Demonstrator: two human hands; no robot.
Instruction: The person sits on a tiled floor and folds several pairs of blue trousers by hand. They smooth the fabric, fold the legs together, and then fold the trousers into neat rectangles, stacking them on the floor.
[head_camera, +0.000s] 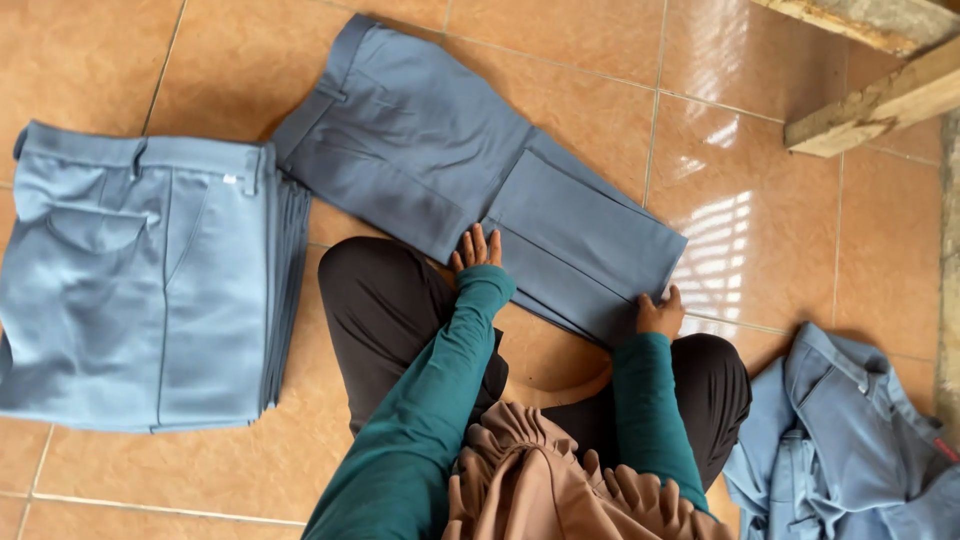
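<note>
A pair of grey-blue trousers (440, 150) lies on the tiled floor in front of my knees, its legs folded back over themselves. My left hand (476, 249) rests flat, fingers spread, on the near edge of the trousers by the fold. At the lower right corner of the folded leg, my right hand (660, 314) grips the cloth edge. Both arms wear dark green sleeves.
A stack of folded light-blue trousers (140, 280) sits on the floor at the left. A heap of unfolded blue garments (850, 440) lies at the lower right. Wooden beams (880, 100) cross the upper right corner. My black-clad knees (380, 300) are near the trousers.
</note>
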